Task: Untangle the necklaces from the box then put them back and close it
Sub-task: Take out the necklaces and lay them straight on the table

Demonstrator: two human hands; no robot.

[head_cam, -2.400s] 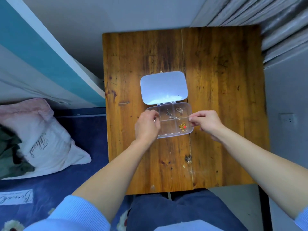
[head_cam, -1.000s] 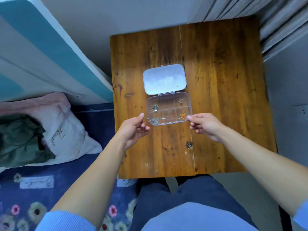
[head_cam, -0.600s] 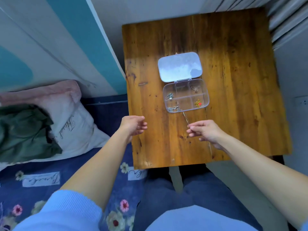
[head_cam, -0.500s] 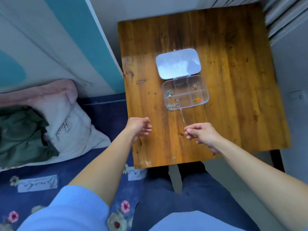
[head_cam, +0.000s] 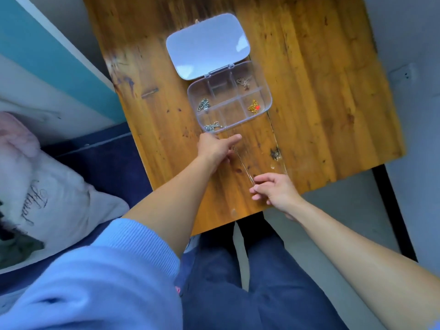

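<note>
A clear compartment box lies on the wooden table with its lid folded back. Its compartments hold a silver necklace, a silver tangle at the front left, a bronze necklace and a gold necklace with a red bead. A thin chain runs taut from the front left compartment toward me. My right hand pinches its near end. My left hand reaches to the box's front left corner with the thumb stretched out; its fingertips are hidden.
A small dark spot marks the table to the right of the chain. The table's near edge is just behind my right hand. A white pillow lies on the blue bedding at the left, and my legs are below the table.
My left hand has moved forward from the table's left edge to the box's front corner. My right hand drew back toward me, so more of the chain is out. The view tilted.
</note>
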